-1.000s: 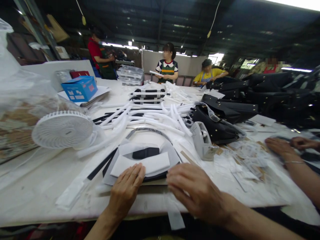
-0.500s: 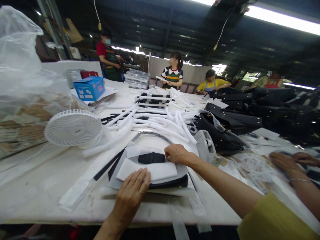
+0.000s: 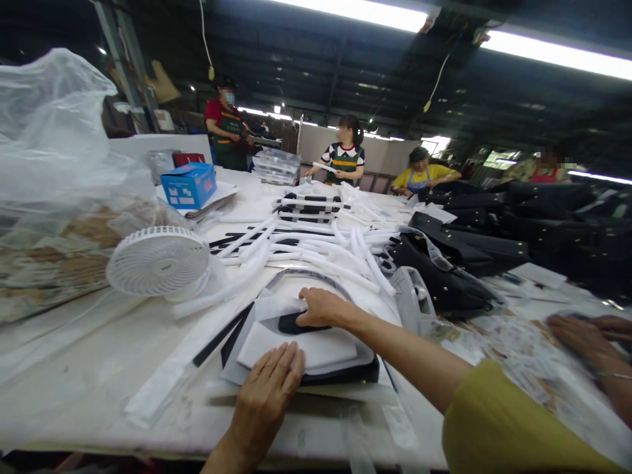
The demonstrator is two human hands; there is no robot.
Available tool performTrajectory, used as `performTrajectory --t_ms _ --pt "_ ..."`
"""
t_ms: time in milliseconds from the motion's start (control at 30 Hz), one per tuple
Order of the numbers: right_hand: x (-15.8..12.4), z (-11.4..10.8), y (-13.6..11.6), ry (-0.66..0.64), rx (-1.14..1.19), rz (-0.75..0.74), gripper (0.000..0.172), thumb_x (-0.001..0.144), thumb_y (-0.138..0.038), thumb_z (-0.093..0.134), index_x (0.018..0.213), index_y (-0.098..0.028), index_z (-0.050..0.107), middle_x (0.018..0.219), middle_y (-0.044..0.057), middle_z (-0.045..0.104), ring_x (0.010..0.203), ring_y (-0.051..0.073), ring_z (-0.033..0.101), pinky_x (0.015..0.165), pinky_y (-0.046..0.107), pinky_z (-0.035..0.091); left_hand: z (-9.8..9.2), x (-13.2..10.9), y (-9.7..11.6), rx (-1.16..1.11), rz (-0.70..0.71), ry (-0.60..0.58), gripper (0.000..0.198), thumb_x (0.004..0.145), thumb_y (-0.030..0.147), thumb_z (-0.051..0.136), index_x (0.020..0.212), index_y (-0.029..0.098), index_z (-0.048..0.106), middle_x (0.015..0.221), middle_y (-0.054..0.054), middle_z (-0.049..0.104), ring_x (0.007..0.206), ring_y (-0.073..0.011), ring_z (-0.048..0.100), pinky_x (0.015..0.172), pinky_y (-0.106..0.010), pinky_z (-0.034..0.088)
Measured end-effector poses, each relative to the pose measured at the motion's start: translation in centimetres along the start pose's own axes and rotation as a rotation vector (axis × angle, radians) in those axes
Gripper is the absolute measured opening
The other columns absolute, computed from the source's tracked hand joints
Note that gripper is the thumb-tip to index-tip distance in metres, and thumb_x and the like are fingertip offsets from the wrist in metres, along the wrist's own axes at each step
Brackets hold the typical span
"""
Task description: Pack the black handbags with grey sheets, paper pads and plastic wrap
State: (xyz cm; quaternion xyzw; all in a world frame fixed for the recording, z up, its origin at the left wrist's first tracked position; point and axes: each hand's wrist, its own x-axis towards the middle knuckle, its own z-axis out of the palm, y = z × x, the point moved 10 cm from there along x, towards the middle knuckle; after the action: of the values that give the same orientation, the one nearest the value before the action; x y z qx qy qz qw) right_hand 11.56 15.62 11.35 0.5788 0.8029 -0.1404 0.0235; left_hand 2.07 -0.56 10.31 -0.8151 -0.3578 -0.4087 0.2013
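A black bag [image 3: 353,374] lies flat in front of me, with its handle [image 3: 316,271] arching away from me. White foam sheet [image 3: 326,347] covers its near part, and thin white wrapping [image 3: 269,307] lies beyond that. My left hand [image 3: 269,382] rests on the foam's near edge with its fingers stretched out. Over a small black flap [image 3: 289,324] reaches my right hand [image 3: 320,308], thumb and forefinger apart. The hand covers part of the flap and the wrapping's right side.
White foam tubes [image 3: 316,253] and black straps lie beyond the bag. A white fan [image 3: 158,260], a blue box [image 3: 190,186] and a large plastic sack [image 3: 54,171] stand left. Black bags [image 3: 444,276], plastic packets and a co-worker's hands [image 3: 573,336] are at right. Other people work behind.
My right hand has moved left across the black flap, and its closed fingers have spread apart. My left hand stays on the foam sheet. The whole view has shifted slightly.
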Motion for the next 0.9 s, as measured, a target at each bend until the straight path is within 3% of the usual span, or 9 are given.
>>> performTrajectory --t_ms 233,333,433,567,733,800,900 --pt "1.2 0.9 -1.0 0.047 0.028 0.036 0.053 0.082 -0.055 0.057 0.114 -0.014 0.067 0.112 0.018 0.071 0.104 0.034 0.066 0.082 0.041 0.050 -0.1 -0.1 0.0 -0.010 -0.018 0.042 0.044 0.098 0.005 0.031 0.123 0.020 0.063 0.124 -0.004 0.069 0.116 -0.0172 0.062 0.109 -0.033 0.036" --pt "1.8 1.1 -0.8 0.074 0.045 0.006 0.034 0.092 -0.037 0.048 0.103 -0.014 0.072 0.106 0.016 0.073 0.104 0.030 0.066 0.084 0.038 0.048 -0.3 -0.1 -0.1 -0.018 -0.025 0.050 0.043 0.098 0.006 0.031 0.123 0.020 0.064 0.124 -0.004 0.069 0.117 -0.0172 0.061 0.110 -0.033 0.036" --pt "2.1 1.0 0.8 0.091 0.094 -0.031 0.023 0.089 -0.019 0.052 0.098 -0.016 0.073 0.102 0.013 0.074 0.103 0.024 0.066 0.086 0.032 0.046 -0.2 0.0 0.0 -0.005 0.010 0.014 0.041 0.098 0.007 0.033 0.124 0.019 0.063 0.126 -0.004 0.068 0.119 -0.0175 0.060 0.111 -0.033 0.036" --pt "2.0 0.4 5.5 0.097 0.204 -0.027 0.011 0.088 -0.021 0.061 0.086 -0.015 0.070 0.086 0.005 0.072 0.087 0.018 0.066 0.082 0.032 0.049 -0.5 0.3 -0.1 0.020 0.027 0.000 0.041 0.098 0.007 0.034 0.125 0.018 0.063 0.126 -0.004 0.067 0.120 -0.0170 0.059 0.112 -0.032 0.034" --pt "0.8 -0.1 11.9 0.177 0.403 0.056 0.024 0.089 -0.035 0.061 0.080 -0.014 0.068 0.070 0.000 0.067 0.065 0.015 0.061 0.064 0.029 0.048 -0.9 0.6 -0.2 0.035 0.038 0.012 0.044 0.097 0.005 0.034 0.126 0.021 0.063 0.125 -0.002 0.068 0.117 -0.0148 0.061 0.114 -0.030 0.033" --pt "0.2 0.0 12.6 0.196 0.491 0.051 0.028 0.087 -0.037 0.057 0.085 -0.012 0.071 0.069 0.002 0.068 0.063 0.015 0.060 0.060 0.027 0.045 -0.6 0.5 0.0 0.064 0.064 -0.024 0.048 0.096 0.005 0.035 0.133 0.025 0.058 0.128 0.000 0.067 0.118 -0.0146 0.061 0.113 -0.030 0.033" --pt "-0.7 -0.2 11.8 0.182 0.591 -0.004 0.041 0.088 -0.045 0.051 0.099 -0.011 0.072 0.081 0.005 0.073 0.070 0.016 0.064 0.063 0.026 0.046 0.0 0.2 -0.1 0.095 0.077 -0.087 0.058 0.092 0.003 0.035 0.140 0.032 0.051 0.131 0.002 0.065 0.118 -0.0148 0.061 0.111 -0.029 0.036"
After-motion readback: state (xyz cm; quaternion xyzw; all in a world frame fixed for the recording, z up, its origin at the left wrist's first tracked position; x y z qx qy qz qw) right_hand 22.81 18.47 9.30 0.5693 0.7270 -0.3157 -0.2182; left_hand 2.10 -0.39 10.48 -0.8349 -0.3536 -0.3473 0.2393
